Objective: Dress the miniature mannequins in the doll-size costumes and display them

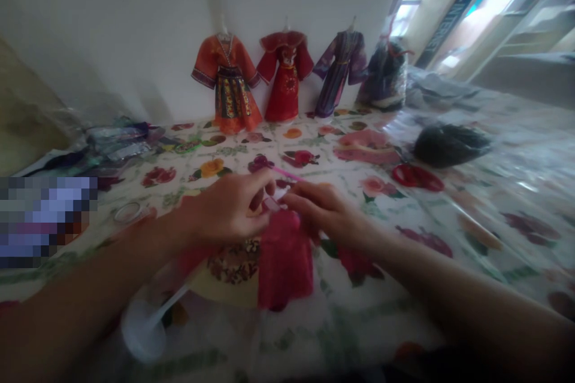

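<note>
A small magenta-red doll garment point(286, 260) hangs over the tablecloth in front of me. My left hand point(233, 200) pinches at its top edge, thumb and fingers closed. On the other side, my right hand point(326, 206) has its fingers closed on the same upper edge, close to the left fingertips. Between them shows a bit of whitish material, too blurred to name. A thin pink strip point(287, 173) lies just beyond the fingers. Below my left forearm is a white doll stand point(144, 329) with a round base, tipped over.
Dressed doll forms, in orange point(236, 81), red point(285, 78) and purple point(342, 75), stand along the wall. At right lie a dark plastic-wrapped bundle point(451, 143) and a red oval item point(417, 178). Plastic packets point(130, 140) are piled at left on the flowered tablecloth point(359, 335).
</note>
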Action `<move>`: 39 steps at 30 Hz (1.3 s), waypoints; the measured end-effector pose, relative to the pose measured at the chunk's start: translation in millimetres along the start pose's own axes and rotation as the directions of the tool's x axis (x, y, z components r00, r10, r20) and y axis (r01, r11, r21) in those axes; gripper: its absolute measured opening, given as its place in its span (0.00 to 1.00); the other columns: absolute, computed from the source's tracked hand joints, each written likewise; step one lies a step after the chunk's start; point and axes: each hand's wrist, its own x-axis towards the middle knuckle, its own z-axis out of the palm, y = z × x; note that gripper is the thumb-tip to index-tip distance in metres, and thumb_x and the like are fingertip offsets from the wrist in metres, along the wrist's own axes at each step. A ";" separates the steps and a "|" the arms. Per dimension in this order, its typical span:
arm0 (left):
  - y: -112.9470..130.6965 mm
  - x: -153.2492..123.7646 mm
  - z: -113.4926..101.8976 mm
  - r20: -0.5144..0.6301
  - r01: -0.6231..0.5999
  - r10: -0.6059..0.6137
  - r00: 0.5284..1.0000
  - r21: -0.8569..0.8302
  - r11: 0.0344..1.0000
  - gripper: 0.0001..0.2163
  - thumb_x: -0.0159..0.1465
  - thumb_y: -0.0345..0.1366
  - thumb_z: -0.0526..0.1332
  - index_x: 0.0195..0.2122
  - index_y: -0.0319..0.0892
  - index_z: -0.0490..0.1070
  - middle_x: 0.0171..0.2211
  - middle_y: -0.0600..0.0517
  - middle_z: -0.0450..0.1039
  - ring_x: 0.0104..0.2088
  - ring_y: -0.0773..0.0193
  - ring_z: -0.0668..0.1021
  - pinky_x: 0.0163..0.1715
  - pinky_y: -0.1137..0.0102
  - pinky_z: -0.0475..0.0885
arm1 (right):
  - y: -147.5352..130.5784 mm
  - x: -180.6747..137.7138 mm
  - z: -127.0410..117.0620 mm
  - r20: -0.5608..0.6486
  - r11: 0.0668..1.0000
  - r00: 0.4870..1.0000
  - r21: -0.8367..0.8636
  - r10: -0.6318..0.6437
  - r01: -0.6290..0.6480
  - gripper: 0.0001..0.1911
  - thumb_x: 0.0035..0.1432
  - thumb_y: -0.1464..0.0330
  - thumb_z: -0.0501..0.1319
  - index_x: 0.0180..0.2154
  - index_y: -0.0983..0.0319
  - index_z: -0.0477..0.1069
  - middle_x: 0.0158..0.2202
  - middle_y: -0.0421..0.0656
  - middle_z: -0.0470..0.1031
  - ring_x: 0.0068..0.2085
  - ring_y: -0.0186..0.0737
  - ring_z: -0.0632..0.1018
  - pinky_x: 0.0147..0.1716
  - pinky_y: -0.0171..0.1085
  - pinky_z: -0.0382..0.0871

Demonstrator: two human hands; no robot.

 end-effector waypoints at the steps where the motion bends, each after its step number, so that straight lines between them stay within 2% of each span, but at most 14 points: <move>1: 1.0 0.0 0.7 0.005 -0.008 0.008 1.000 0.006 1.000 0.10 0.61 0.34 0.60 0.42 0.43 0.64 0.25 0.59 0.67 0.24 0.69 0.70 0.25 0.72 0.61 | 0.9 1.5 1.3 -0.009 1.000 1.000 -0.019 -0.011 0.011 0.20 0.66 0.52 0.56 0.32 0.61 0.68 0.23 0.38 0.68 0.25 0.32 0.69 0.23 0.33 0.61; 5: 3.0 1.1 3.5 0.010 0.009 -0.010 1.000 0.040 0.999 0.12 0.59 0.34 0.61 0.44 0.44 0.62 0.25 0.59 0.66 0.24 0.68 0.69 0.25 0.71 0.59 | 3.2 6.4 5.0 -0.025 0.999 0.999 -0.015 -0.029 0.029 0.19 0.65 0.52 0.58 0.36 0.62 0.72 0.24 0.38 0.68 0.26 0.32 0.68 0.24 0.33 0.60; 12: 3.7 1.9 5.3 -0.010 0.007 -0.006 1.000 0.051 0.999 0.18 0.60 0.35 0.61 0.50 0.43 0.62 0.26 0.58 0.65 0.24 0.66 0.69 0.26 0.71 0.60 | -1.8 6.2 4.4 0.055 0.993 0.998 0.117 0.014 -0.020 0.11 0.63 0.61 0.62 0.38 0.62 0.76 0.22 0.37 0.67 0.24 0.31 0.66 0.24 0.33 0.59; 18: 2.8 -0.8 7.3 -0.014 -0.056 0.058 0.998 0.119 0.991 0.17 0.62 0.36 0.59 0.52 0.43 0.61 0.27 0.56 0.67 0.24 0.66 0.70 0.26 0.71 0.60 | -1.0 6.9 7.1 0.064 0.958 0.997 0.278 0.053 -0.069 0.17 0.64 0.55 0.61 0.37 0.62 0.78 0.23 0.39 0.69 0.23 0.30 0.66 0.21 0.33 0.57; 21: 1.3 -1.3 11.7 -0.002 -0.067 0.068 0.998 0.171 0.983 0.19 0.61 0.37 0.59 0.53 0.42 0.60 0.31 0.53 0.71 0.28 0.62 0.74 0.27 0.69 0.62 | 4.8 10.8 11.2 0.039 0.953 0.996 0.287 0.085 -0.093 0.11 0.62 0.61 0.63 0.35 0.63 0.77 0.24 0.39 0.71 0.23 0.29 0.65 0.20 0.33 0.56; 24: 2.9 -0.8 14.6 0.016 -0.074 0.072 0.997 0.200 0.977 0.16 0.60 0.37 0.59 0.49 0.43 0.61 0.34 0.50 0.74 0.32 0.59 0.76 0.29 0.68 0.63 | 11.0 14.7 12.5 0.032 0.958 0.997 0.276 0.072 -0.078 0.04 0.58 0.69 0.64 0.32 0.63 0.75 0.24 0.38 0.70 0.23 0.29 0.66 0.21 0.33 0.56; 27: 5.9 0.6 8.6 0.038 -0.073 0.068 0.997 0.127 0.989 0.15 0.61 0.40 0.61 0.48 0.44 0.64 0.35 0.51 0.75 0.32 0.61 0.76 0.29 0.68 0.64 | 13.2 15.9 10.1 0.041 0.974 0.999 0.224 0.032 -0.040 0.03 0.55 0.71 0.63 0.29 0.62 0.72 0.22 0.37 0.68 0.23 0.29 0.66 0.20 0.33 0.57; 29: 4.5 2.2 -0.2 0.013 -0.058 0.058 0.998 0.039 0.998 0.16 0.61 0.43 0.63 0.48 0.44 0.66 0.36 0.52 0.74 0.30 0.64 0.74 0.29 0.70 0.65 | 12.1 14.9 7.3 0.050 0.983 0.999 0.179 0.018 -0.027 0.02 0.55 0.72 0.62 0.29 0.62 0.71 0.21 0.36 0.67 0.22 0.29 0.65 0.20 0.33 0.57; 32: -6.6 5.0 -11.8 -0.040 0.018 -0.020 0.999 -0.054 0.998 0.15 0.62 0.39 0.62 0.48 0.43 0.68 0.33 0.54 0.71 0.28 0.67 0.71 0.29 0.71 0.66 | 8.5 11.9 3.4 0.060 0.988 0.998 0.156 -0.005 -0.005 0.01 0.56 0.72 0.61 0.31 0.61 0.71 0.19 0.35 0.65 0.21 0.29 0.64 0.20 0.33 0.57; 36: -26.6 8.8 -11.1 0.115 0.143 -0.127 0.985 -0.138 0.980 0.17 0.61 0.36 0.59 0.52 0.42 0.67 0.25 0.58 0.65 0.25 0.66 0.70 0.27 0.71 0.64 | 4.3 8.9 1.0 0.070 0.989 0.997 0.147 -0.041 0.031 0.02 0.57 0.70 0.60 0.31 0.61 0.69 0.20 0.34 0.64 0.21 0.29 0.64 0.20 0.33 0.55; 39: -35.1 12.3 -3.6 0.167 0.110 -0.082 0.982 -0.168 0.980 0.16 0.61 0.35 0.59 0.51 0.42 0.69 0.26 0.57 0.65 0.26 0.67 0.69 0.27 0.72 0.63 | 1.9 8.2 1.0 0.090 0.992 0.994 0.111 -0.067 0.057 0.03 0.58 0.69 0.60 0.32 0.61 0.68 0.22 0.35 0.65 0.22 0.29 0.63 0.20 0.33 0.54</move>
